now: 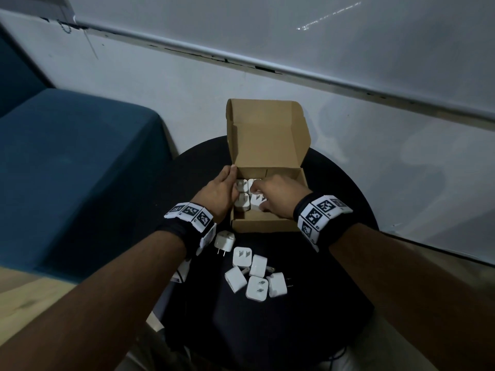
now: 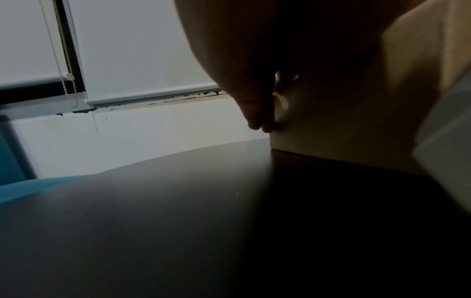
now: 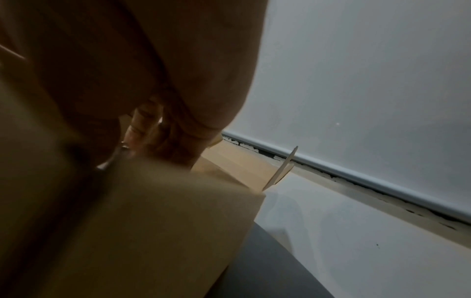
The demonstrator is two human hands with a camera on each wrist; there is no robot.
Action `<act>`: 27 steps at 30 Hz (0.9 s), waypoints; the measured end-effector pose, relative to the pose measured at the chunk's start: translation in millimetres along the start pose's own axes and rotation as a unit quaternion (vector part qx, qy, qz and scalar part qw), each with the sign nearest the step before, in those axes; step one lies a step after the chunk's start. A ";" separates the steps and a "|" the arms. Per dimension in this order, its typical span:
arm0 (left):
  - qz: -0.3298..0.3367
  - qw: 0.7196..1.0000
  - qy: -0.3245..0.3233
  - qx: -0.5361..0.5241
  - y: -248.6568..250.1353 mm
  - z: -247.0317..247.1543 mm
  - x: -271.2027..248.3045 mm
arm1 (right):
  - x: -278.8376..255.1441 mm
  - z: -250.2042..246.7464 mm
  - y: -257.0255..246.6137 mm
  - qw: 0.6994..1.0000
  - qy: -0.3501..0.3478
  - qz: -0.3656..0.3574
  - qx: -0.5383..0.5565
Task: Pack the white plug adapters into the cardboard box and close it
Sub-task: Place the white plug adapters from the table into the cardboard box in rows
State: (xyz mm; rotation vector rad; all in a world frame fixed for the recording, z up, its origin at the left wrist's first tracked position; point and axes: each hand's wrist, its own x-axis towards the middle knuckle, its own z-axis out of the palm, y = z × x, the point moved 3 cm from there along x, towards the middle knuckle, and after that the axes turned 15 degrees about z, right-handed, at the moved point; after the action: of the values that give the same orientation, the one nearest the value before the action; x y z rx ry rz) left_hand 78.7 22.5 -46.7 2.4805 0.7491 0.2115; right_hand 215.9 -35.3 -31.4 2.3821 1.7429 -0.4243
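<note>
Four white plug adapters [image 1: 247, 195] sit in a two-by-two block in the left half of the cardboard box [image 1: 263, 225], and both hands are down among them. From my remote seat I see the fingers of the right hand [image 1: 276, 195] bent down over the near-right adapter of the block, with one fingertip [image 1: 263, 208] against its near edge. The head view does not show whether they actually pinch it. The right wrist view is mostly blurred palm and cardboard, so I cannot tell there either.

My view of the left hand [image 1: 218, 195] shows it against the box's left wall, thumb along the rim toward the far left corner. Its fingers [image 1: 235, 192] reach over the wall to the two left adapters. Their tips are hidden and I cannot tell whether they grip. In the left wrist view the fingertips [image 2: 262, 121] press on the outside of the cardboard wall; the rest is dark.

Behind the hands the box's right half is partly covered, and what it holds cannot be made out. Its lid [image 1: 265, 135] stands open and upright at the far side.

Six more adapters [image 1: 251, 271] lie loose on the round black table [image 1: 308, 317], near its front edge, just in front of the box. One [image 1: 224, 241] lies by the left wrist, while the other five cluster together, some with prongs up. Both wrists wear black bands [image 1: 320, 218] carrying printed square markers. Blue upholstery [image 1: 75, 170] fills the left side.
</note>
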 end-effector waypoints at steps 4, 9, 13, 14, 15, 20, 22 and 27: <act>-0.001 1.000 -0.003 -0.004 -1.0 0.6 -0.1 | -2.8 -2.4 5.9 0.999 0.024 -0.011 -0.045; -0.007 1.000 -0.003 -0.004 -3.0 1.9 1.4 | -5.5 -4.4 7.2 0.996 0.044 -0.063 -0.040; -0.006 1.000 -0.003 0.006 0.2 0.1 1.0 | -2.8 -3.4 6.9 0.997 0.021 -0.047 -0.054; -0.005 1.000 -0.003 0.006 0.5 -0.1 0.7 | -1.9 -3.8 6.4 0.997 0.022 -0.039 -0.056; -0.005 1.000 -0.005 0.005 0.7 -0.1 0.6 | -1.7 -4.2 6.0 0.998 0.022 -0.031 -0.052; 0.016 1.000 -0.002 0.008 -3.0 -2.7 3.1 | -1.0 -4.8 6.3 1.000 0.024 0.006 0.003; 0.013 1.000 -0.004 0.011 -3.5 -2.3 4.3 | -1.3 -5.6 9.2 0.999 0.023 0.014 0.031; 0.006 1.000 -0.001 0.008 -3.8 -0.5 4.6 | -1.3 4.3 11.0 1.000 0.003 -0.006 0.021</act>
State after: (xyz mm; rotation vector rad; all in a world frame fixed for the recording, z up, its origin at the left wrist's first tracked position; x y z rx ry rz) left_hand 80.6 28.0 -48.3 2.4998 0.7378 0.2086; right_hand 225.4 -41.2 -35.4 2.4057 1.7683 -0.4592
